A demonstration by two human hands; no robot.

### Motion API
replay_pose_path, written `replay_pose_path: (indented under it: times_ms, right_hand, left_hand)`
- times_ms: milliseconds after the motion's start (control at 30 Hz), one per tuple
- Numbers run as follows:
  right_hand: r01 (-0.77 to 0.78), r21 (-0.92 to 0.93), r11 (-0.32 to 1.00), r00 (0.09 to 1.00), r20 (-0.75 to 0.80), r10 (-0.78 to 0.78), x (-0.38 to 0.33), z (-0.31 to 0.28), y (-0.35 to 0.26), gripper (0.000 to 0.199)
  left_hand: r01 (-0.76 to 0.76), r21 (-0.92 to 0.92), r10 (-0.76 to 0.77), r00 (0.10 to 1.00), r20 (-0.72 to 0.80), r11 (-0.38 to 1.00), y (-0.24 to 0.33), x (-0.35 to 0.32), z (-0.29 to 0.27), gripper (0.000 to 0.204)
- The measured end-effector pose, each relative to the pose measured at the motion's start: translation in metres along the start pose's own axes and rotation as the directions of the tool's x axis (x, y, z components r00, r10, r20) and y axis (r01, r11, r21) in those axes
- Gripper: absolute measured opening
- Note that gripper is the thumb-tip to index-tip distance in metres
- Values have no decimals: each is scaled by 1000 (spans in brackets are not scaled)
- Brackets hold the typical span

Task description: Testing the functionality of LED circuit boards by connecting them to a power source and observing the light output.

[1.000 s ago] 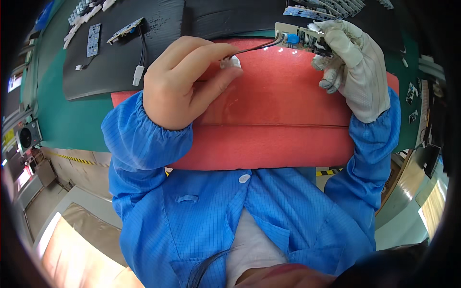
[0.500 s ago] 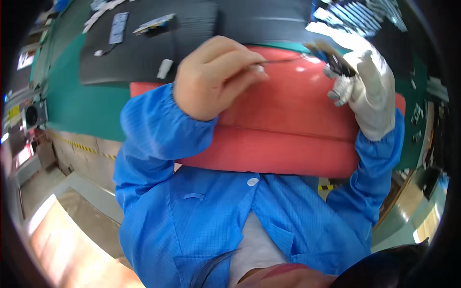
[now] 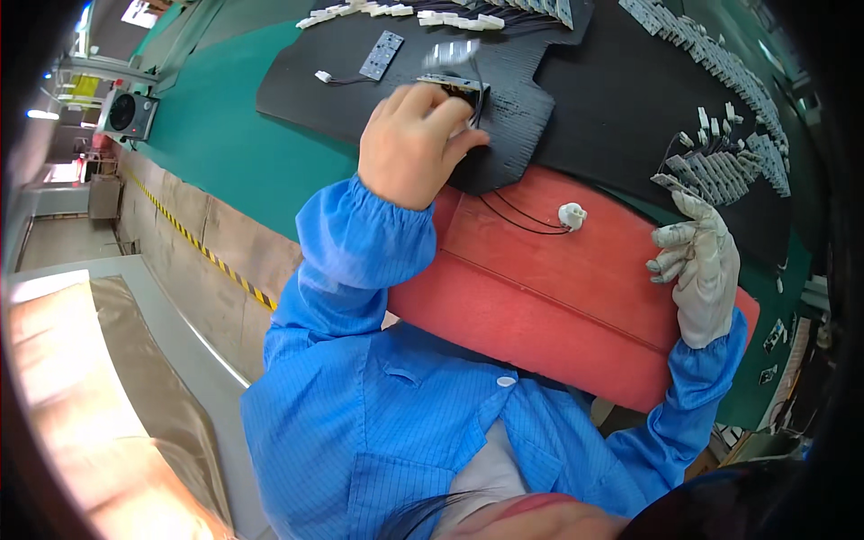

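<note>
My bare left hand (image 3: 409, 144) reaches over a black mat with its fingers curled and thumb pressed in, gripping a small circuit board (image 3: 450, 83) with a dark part on it. The hand hides much of the board's near side. Just beyond it is a blurred silvery strip (image 3: 450, 54), with a dark wire running down toward my fingertips. My right hand (image 3: 702, 270), in a white glove with greyish fingertips, is open and holds nothing over the right side of a red pad (image 3: 558, 279). A white round connector (image 3: 571, 216) with two black wires lies on the pad between my hands.
A flat grey board (image 3: 382, 56) with a wired plug lies on the dark mat (image 3: 306, 90). Rows of small boards (image 3: 711, 177) and white connectors (image 3: 463, 20) line the far and right parts of the green-topped table (image 3: 234, 162). A round black device (image 3: 126, 110) stands far left.
My left hand has moved away from the pad onto the black mat and the board. The right hand has let go of the dark and blue piece it held. The view has turned.
</note>
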State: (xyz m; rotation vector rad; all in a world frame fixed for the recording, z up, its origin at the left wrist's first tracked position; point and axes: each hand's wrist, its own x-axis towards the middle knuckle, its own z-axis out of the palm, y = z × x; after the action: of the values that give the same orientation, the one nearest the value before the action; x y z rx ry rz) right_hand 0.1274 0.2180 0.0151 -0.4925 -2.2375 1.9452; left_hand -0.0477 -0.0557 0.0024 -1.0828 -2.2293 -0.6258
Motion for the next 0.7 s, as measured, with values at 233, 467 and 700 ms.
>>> replay_pose_path:
  times_ms: [233,467,700]
  right_hand:
    - [-35,-22,999,999,-10,34,2,2,1,56]
    - [-27,-44,999,999,-28,26,3,2,4,55]
    - [-62,-1,998,998,-20,62,2,2,5,52]
  left_hand:
    - [254,-191,-229,963,145,948,4,-36,-24,21]
    - [182,-129,-169,980,103,975,15,-35,-27,23]
    - [14,-53,-3,981,196,999,-12,-36,-24,20]
